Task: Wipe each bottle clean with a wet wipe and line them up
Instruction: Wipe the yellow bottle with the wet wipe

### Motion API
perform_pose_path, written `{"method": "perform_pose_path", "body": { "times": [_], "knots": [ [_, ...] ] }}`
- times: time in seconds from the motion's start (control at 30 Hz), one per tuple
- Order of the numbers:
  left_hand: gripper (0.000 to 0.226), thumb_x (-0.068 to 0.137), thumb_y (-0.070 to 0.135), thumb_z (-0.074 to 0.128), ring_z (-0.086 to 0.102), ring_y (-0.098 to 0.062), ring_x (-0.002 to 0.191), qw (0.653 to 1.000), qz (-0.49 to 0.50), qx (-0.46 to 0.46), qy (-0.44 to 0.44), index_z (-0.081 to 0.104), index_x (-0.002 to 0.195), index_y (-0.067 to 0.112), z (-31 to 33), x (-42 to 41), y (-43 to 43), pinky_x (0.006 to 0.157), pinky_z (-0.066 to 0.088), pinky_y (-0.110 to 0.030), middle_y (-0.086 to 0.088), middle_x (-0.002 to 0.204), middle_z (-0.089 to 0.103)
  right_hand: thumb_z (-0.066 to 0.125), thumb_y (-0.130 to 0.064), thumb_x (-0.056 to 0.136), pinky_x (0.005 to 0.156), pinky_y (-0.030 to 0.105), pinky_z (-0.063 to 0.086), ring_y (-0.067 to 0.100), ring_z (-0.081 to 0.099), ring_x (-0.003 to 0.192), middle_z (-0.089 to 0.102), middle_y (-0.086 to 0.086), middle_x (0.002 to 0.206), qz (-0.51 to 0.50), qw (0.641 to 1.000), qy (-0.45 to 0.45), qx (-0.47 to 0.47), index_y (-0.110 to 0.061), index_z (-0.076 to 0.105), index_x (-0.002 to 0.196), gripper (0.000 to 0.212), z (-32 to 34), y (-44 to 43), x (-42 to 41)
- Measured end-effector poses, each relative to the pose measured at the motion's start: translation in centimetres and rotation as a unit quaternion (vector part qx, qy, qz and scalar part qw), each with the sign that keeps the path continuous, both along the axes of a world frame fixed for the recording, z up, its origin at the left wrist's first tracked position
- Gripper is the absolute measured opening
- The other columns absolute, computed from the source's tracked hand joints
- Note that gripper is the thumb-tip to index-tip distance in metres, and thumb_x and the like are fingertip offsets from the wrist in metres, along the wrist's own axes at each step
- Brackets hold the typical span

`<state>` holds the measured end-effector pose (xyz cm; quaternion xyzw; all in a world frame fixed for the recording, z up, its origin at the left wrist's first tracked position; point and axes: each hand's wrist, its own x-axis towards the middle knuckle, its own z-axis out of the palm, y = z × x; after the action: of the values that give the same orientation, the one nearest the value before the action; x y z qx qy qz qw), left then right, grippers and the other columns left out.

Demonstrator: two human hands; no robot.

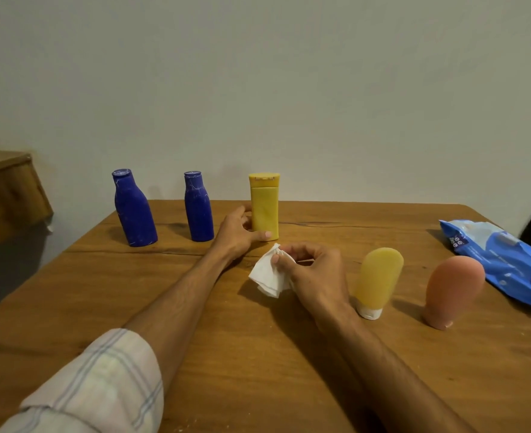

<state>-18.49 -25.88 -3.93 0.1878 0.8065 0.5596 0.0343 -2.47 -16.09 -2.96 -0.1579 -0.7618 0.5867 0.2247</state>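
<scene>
Wipe point(268, 276) is scrunched up in the right hand point(314, 273), pinched between thumb and curled fingers, can't tell if it's touching the table point(258, 354). Left hand point(237, 232) grips the yellow bottle point(264, 207) low down, thumb across the front near the base, fingers round the back. That bottle stands upright toward the far edge, just beyond the wipe. Left of it in a rough row, spaced apart, are the small blue bottle point(198, 210) and then the big blue bottle point(134, 210), both upright with pale scuffs. Off to the right and nearer, a yellow tube point(378, 276) and a pink tube point(454, 289) stand on their caps, leaning a bit. Blue pack point(501, 257) lies by the right edge. Plaid sleeve point(101, 385) is on the left arm
</scene>
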Motion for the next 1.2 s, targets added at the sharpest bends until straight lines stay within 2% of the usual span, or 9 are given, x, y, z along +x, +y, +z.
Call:
{"method": "perform_pose_path", "body": {
  "times": [0.3, 0.37, 0.47, 0.53, 0.73, 0.93, 1.03, 1.13, 1.2],
  "knots": [
    [0.072, 0.081, 0.012, 0.077, 0.060, -0.026, 0.117, 0.999, 0.024, 0.028, 0.001, 0.040, 0.143, 0.014, 0.4, 1.6, -0.5, 0.084, 0.051, -0.029, -0.011, 0.134, 0.059, 0.075, -0.019, 0.084, 0.047, 0.011, 0.044, 0.002, 0.064, 0.072, 0.070, -0.005, 0.085, 0.014, 0.999, 0.024, -0.022, -0.017, 0.073, 0.093, 0.010, 0.8, -0.6, 0.8],
    [0.070, 0.081, 0.014, 0.077, 0.062, -0.026, 0.115, 0.998, 0.038, 0.046, -0.010, 0.041, 0.142, 0.014, 0.6, 2.5, -1.0, 0.083, 0.053, -0.030, -0.008, 0.133, 0.060, 0.075, -0.021, 0.084, 0.049, 0.013, 0.047, 0.003, 0.064, 0.075, 0.070, -0.005, 0.087, 0.015, 0.999, 0.028, -0.010, -0.018, 0.073, 0.094, 0.010, 1.2, -0.8, 1.1],
    [0.067, 0.079, 0.017, 0.079, 0.065, -0.025, 0.109, 0.993, 0.053, 0.101, -0.041, 0.046, 0.137, 0.017, 1.3, 4.0, -1.9, 0.089, 0.056, -0.044, -0.007, 0.128, 0.063, 0.075, -0.023, 0.083, 0.056, 0.021, 0.055, 0.007, 0.067, 0.079, 0.071, -0.006, 0.086, 0.011, 0.999, 0.048, 0.006, -0.021, 0.073, 0.091, 0.008, 2.0, -0.9, 1.7],
    [0.064, 0.079, 0.017, 0.079, 0.065, -0.025, 0.106, 0.988, 0.057, 0.135, -0.054, 0.048, 0.135, 0.018, 2.3, 5.4, -2.6, 0.091, 0.055, -0.047, -0.006, 0.123, 0.064, 0.076, -0.023, 0.082, 0.064, 0.028, 0.059, 0.007, 0.068, 0.079, 0.071, -0.009, 0.083, 0.006, 0.998, 0.069, 0.007, -0.025, 0.073, 0.087, 0.006, 2.7, -1.0, 2.4],
    [0.051, 0.087, 0.002, 0.066, 0.062, -0.031, 0.105, 0.941, -0.022, 0.312, -0.125, 0.045, 0.130, 0.020, 5.4, 12.1, -4.5, 0.091, 0.055, -0.048, -0.010, 0.114, 0.058, 0.077, -0.025, 0.082, 0.061, 0.019, 0.055, 0.007, 0.068, 0.078, 0.073, -0.007, 0.086, 0.029, 0.993, 0.107, 0.029, -0.019, 0.075, 0.094, 0.013, 4.7, -1.6, 5.7],
    [0.051, 0.088, -0.001, 0.062, 0.065, -0.029, 0.101, 0.931, -0.081, 0.334, -0.126, 0.045, 0.128, 0.024, 6.9, 18.8, -5.4, 0.091, 0.056, -0.047, -0.012, 0.113, 0.059, 0.076, -0.025, 0.081, 0.056, 0.013, 0.050, 0.001, 0.067, 0.075, 0.072, -0.010, 0.084, 0.071, 0.987, 0.135, 0.047, -0.021, 0.076, 0.090, 0.010, 5.7, -2.5, 10.2],
    [0.039, 0.089, 0.004, 0.061, 0.063, -0.028, 0.103, 0.928, -0.090, 0.337, -0.131, 0.049, 0.119, 0.027, 7.2, 21.4, -5.6, 0.091, 0.055, -0.046, -0.009, 0.113, 0.059, 0.077, -0.024, 0.080, 0.057, 0.014, 0.051, 0.000, 0.066, 0.077, 0.073, -0.010, 0.086, 0.088, 0.986, 0.131, 0.051, -0.021, 0.076, 0.091, 0.011, 5.8, -2.5, 12.1],
    [0.019, 0.095, 0.023, 0.054, 0.065, -0.027, 0.101, 0.896, -0.110, 0.383, -0.195, 0.055, 0.114, 0.021, 7.2, 22.7, -6.0, 0.089, 0.055, -0.045, -0.012, 0.110, 0.064, 0.077, -0.024, 0.080, 0.058, 0.015, 0.050, 0.002, 0.067, 0.078, 0.073, -0.009, 0.087, 0.097, 0.985, 0.135, 0.056, -0.019, 0.076, 0.093, 0.014, 5.7, -2.3, 13.5],
    [0.030, 0.100, 0.039, 0.042, 0.066, -0.028, 0.106, 0.870, -0.130, 0.410, -0.240, 0.055, 0.119, 0.020, 6.9, 22.9, -6.4, 0.092, 0.053, -0.047, -0.012, 0.113, 0.069, 0.076, -0.024, 0.081, 0.060, 0.017, 0.053, 0.003, 0.067, 0.080, 0.073, -0.008, 0.089, 0.094, 0.984, 0.136, 0.070, -0.020, 0.075, 0.094, 0.013, 5.7, -2.3, 13.9]
  ]
}}
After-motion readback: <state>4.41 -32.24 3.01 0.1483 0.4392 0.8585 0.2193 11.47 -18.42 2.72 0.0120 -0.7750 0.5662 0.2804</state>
